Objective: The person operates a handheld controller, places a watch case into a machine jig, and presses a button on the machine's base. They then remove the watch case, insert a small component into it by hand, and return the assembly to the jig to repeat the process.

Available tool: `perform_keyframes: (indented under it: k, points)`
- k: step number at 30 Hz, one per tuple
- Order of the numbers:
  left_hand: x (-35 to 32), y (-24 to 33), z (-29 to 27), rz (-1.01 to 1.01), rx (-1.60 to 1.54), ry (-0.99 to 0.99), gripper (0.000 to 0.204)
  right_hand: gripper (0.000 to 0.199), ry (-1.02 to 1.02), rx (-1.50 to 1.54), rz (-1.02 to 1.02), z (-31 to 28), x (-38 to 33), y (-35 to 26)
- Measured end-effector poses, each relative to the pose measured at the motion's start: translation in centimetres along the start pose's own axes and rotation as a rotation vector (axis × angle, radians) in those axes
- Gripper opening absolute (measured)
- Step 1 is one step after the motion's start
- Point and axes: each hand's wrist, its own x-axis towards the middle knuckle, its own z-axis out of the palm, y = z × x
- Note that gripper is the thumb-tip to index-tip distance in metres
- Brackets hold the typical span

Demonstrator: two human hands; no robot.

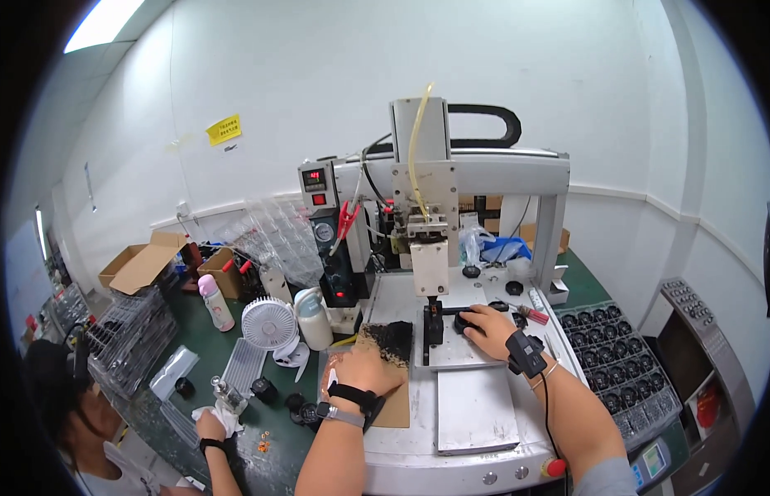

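My right hand (489, 332) reaches onto the machine's metal bed with its fingers closed round a black round part (462, 323). Just left of that part stands a black upright fixture (433, 324), under the machine's head (430, 266). My left hand (367, 370) rests at the bed's left side, over a brown board (393, 412). Its fingers are mostly hidden, so their grip cannot be made out. Touching the board's far end is a dark, crusted patch (392, 341). Black round parts (301, 408) lie beside my left wrist.
A clear tray of black parts (614, 357) lies right of the machine. To the left are a small white fan (270, 323), a white bottle (314, 319) and a pink-capped bottle (215, 304). Another person's hand (210, 426) holds a white cloth by a glass bottle (228, 397).
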Motion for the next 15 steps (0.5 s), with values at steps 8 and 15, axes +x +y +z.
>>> perform_keyframes:
  k: [8, 15]
  points:
    - [0.3, -0.3, 2.4, 0.164, 0.047, 0.146, 0.056, 0.038, 0.042, 0.051, 0.056, -0.2, -0.3, -0.3]
    - [-0.3, 0.1, 1.9, 0.214, 0.023, 0.135, 0.05, 0.037, 0.073, 0.02, 0.051, -0.1, -0.5, -0.4]
